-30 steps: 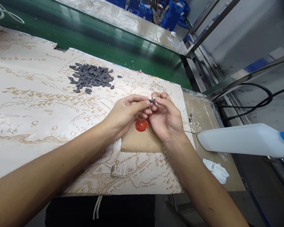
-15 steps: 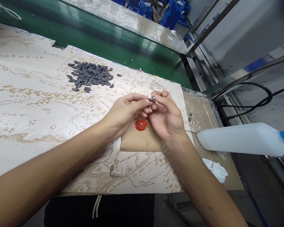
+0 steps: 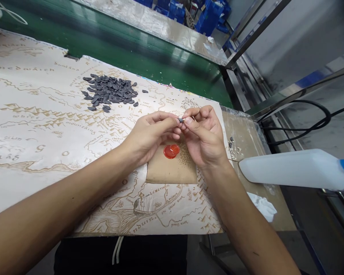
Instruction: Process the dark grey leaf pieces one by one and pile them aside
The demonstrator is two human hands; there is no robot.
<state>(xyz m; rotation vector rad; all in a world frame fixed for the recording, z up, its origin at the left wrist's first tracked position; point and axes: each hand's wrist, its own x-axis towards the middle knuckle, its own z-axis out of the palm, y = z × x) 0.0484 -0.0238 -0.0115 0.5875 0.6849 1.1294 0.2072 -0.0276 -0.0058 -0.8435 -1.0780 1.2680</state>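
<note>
closely pinched, left hand (image 3: 151, 137) and right hand (image 3: 203, 137) meet on a small dark grey piece (image 3: 180, 120)
both grips nearly shut on it; printed map mat (image 3: 46, 160) reads "anduin", "lebennin"

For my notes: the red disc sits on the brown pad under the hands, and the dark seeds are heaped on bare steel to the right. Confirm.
Wrong: the dark seeds are heaped on the map-printed sheet, beyond the left hand, not on steel to the right; the head view shows it. The red disc on the brown pad stands as said.
</note>
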